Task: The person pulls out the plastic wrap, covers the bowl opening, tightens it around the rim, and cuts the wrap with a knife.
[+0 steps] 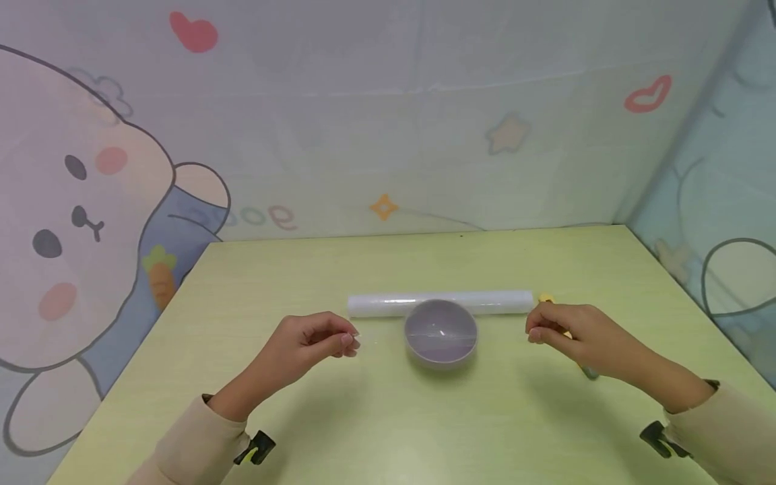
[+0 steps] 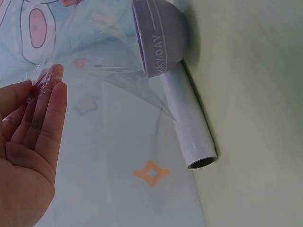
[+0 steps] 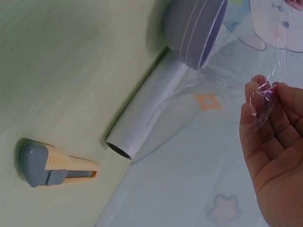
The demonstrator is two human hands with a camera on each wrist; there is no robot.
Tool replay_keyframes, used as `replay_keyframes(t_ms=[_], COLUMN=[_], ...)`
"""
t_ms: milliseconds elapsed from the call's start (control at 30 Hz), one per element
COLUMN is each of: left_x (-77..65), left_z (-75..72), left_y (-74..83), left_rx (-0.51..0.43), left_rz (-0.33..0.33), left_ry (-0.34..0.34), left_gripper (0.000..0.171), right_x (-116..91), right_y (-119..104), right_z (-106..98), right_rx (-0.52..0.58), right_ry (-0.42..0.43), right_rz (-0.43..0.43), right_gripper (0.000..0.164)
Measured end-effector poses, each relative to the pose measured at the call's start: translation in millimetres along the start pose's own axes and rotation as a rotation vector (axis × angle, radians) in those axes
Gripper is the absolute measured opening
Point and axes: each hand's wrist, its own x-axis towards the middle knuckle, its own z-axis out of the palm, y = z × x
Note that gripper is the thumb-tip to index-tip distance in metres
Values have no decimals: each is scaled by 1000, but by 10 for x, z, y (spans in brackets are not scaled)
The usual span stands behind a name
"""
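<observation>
Between the hands stands a purple bowl, upright on the table. A sheet of clear plastic wrap stretches over the bowl and runs out to both sides. My left hand pinches one edge of the wrap between thumb and fingers, left of the bowl. On the other side my right hand pinches the opposite edge, as the crumpled film at its fingertips shows. Behind the bowl lies a white roll of wrap, and in the wrist views the film reaches down toward it.
A yellow and grey utility knife lies on the table near the roll's right end, mostly hidden under my right hand in the head view. The pale green table ends at a printed cloth backdrop at the back and right.
</observation>
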Motion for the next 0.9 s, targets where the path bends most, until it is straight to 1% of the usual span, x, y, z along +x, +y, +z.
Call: replay_keyframes(t_ms=[133, 267, 333, 433, 600, 700, 800, 900], left_x=[-61, -92, -102, -118, -131, -124, -105, -85], left_z=[40, 91, 114, 149, 231, 264, 282, 297], left_y=[-93, -167, -203, -251, -353, -393, -401, -405], left_rx=[-9, -31, -34, -33, 16, 55, 90, 116], left_rz=[-26, -95, -137, -178, -215, -233, -243, -242], left_ry=[-46, -107, -131, -160, -201, -222, -226, -226], left_gripper=[14, 16, 18, 18, 19, 21, 23, 28], right_x=[-52, -93, -111, -152, -211, -217, -212, -204], right_y=[1, 4, 6, 25, 92, 121, 138, 158], right_z=[90, 179, 233, 323, 456, 519, 560, 588], right_rx=[12, -20, -43, -69, -112, -123, -125, -95], right_ry=[-32, -38, -29, -11, 27, 23, 5, -19], right_rz=[11, 16, 3, -22, -87, -102, -75, -30], right_gripper=[4, 7, 8, 7, 5, 7, 11, 13])
